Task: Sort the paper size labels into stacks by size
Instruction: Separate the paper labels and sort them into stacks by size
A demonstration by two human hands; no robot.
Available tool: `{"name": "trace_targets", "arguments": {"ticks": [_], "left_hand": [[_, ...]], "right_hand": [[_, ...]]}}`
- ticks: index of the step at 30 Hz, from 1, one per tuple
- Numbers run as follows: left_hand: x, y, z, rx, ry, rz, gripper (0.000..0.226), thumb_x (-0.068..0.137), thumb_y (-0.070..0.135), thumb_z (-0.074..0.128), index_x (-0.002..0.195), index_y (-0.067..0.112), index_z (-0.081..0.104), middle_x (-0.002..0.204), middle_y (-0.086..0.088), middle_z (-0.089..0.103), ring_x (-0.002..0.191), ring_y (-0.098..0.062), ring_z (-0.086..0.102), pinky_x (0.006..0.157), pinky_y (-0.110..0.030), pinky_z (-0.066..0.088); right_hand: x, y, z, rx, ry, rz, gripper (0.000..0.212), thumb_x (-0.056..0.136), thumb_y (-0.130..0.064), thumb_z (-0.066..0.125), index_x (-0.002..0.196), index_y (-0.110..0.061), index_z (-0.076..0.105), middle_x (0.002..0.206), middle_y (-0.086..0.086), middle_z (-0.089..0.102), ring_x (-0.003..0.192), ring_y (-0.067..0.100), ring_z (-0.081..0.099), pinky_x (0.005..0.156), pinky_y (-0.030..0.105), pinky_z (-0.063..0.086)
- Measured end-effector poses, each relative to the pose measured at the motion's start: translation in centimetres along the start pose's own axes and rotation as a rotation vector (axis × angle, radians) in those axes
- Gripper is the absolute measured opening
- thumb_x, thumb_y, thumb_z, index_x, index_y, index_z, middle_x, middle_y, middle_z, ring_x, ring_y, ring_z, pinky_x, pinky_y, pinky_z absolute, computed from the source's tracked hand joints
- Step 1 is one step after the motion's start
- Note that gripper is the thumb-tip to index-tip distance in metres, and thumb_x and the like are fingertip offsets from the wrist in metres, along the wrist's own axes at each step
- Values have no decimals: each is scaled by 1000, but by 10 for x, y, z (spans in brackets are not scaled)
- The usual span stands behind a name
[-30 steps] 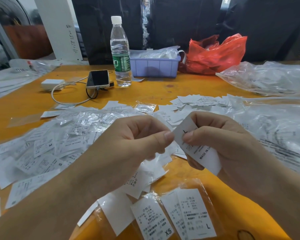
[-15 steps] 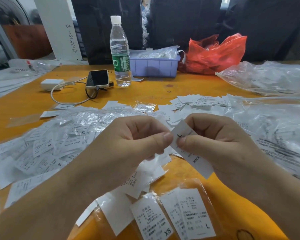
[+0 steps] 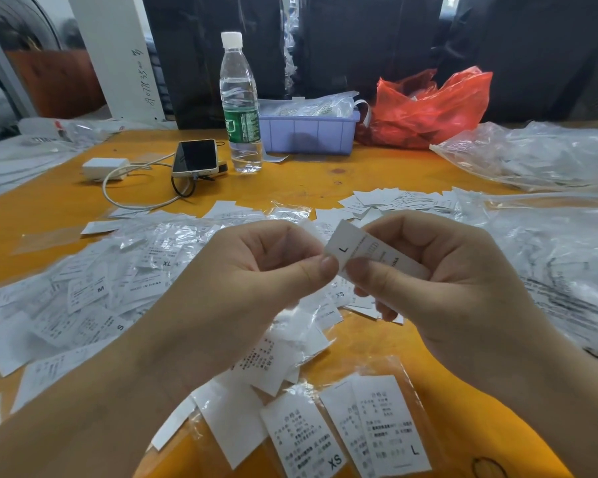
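A small white label marked L [image 3: 356, 248] is held up over the yellow table [image 3: 290, 188] between both hands. My left hand [image 3: 256, 270] pinches its left edge with thumb and forefinger. My right hand [image 3: 439, 281] pinches it from the right, and most of the strip lies across that palm. A big loose heap of white size labels [image 3: 94, 291], some in clear sleeves, spreads at the left. Near the front edge lie a bagged XS label [image 3: 304, 432] and a bagged L stack [image 3: 387, 426].
At the back stand a water bottle [image 3: 240, 108], a phone [image 3: 195, 157] with a white charger and cable [image 3: 104, 165], a purple bin [image 3: 308, 131] and a red plastic bag [image 3: 428, 105]. Clear plastic bags [image 3: 539, 157] cover the right side. Another small label pile [image 3: 394, 200] lies mid-table.
The L label has been drawn further through my right fingers and turned flatter, so less of it hangs below. Both hands have stayed in about the same place.
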State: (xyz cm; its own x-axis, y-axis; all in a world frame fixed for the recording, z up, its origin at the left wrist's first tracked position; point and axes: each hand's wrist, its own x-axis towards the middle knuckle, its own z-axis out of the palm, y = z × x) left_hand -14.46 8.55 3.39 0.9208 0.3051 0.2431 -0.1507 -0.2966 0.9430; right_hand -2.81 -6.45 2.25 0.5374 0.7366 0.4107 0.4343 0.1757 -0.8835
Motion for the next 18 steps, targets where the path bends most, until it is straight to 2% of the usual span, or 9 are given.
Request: {"name": "trace_targets", "arguments": {"ticks": [2, 5, 10, 13, 15, 18], "left_hand": [[-1, 1, 1, -23, -38, 11, 3, 76, 30, 76, 76, 28, 75, 81, 7, 76, 69, 2, 66, 58, -8, 47], [-1, 2, 1, -33, -68, 31, 5, 77, 29, 72, 79, 27, 77, 86, 8, 77, 79, 0, 70, 60, -5, 47], [-1, 1, 1, -17, -36, 20, 8, 76, 36, 75, 80, 30, 77, 85, 7, 76, 73, -3, 67, 60, -11, 48], [1, -2, 0, -14, 8, -9, 14, 73, 37, 70, 80, 27, 77, 74, 9, 73, 64, -5, 61, 59, -16, 49], [1, -3, -1, -25, 36, -29, 13, 73, 36, 71, 78, 25, 77, 63, 9, 66, 58, -5, 57, 59, -17, 50], [0, -2, 0, -7, 47, -22, 14, 72, 37, 71, 75, 25, 76, 59, 10, 63, 56, -4, 56, 58, -16, 49]], "right_hand": [[0, -1, 0, 16, 3, -11, 12, 75, -24, 72, 86, -26, 74, 72, 2, 71, 63, 15, 65, 53, 18, 46], [0, -2, 0, 11, -28, -16, 13, 75, -24, 73, 88, -22, 76, 72, 0, 71, 63, 13, 66, 51, 14, 45], [0, -3, 0, -32, -46, -25, 11, 75, -25, 73, 86, -24, 76, 70, 1, 70, 60, 11, 63, 50, 14, 43], [1, -4, -2, 2, 32, -20, 11, 74, -24, 71, 84, -27, 76, 73, 4, 70, 60, 13, 63, 50, 19, 44], [1, -5, -3, 9, 102, -27, 12, 73, -22, 71, 83, -27, 75, 72, 1, 71, 57, 13, 63, 49, 17, 44], [2, -7, -4, -3, 156, -36, 12, 73, -22, 71, 84, -25, 75, 67, -1, 70, 53, 11, 62, 49, 14, 43]]}}
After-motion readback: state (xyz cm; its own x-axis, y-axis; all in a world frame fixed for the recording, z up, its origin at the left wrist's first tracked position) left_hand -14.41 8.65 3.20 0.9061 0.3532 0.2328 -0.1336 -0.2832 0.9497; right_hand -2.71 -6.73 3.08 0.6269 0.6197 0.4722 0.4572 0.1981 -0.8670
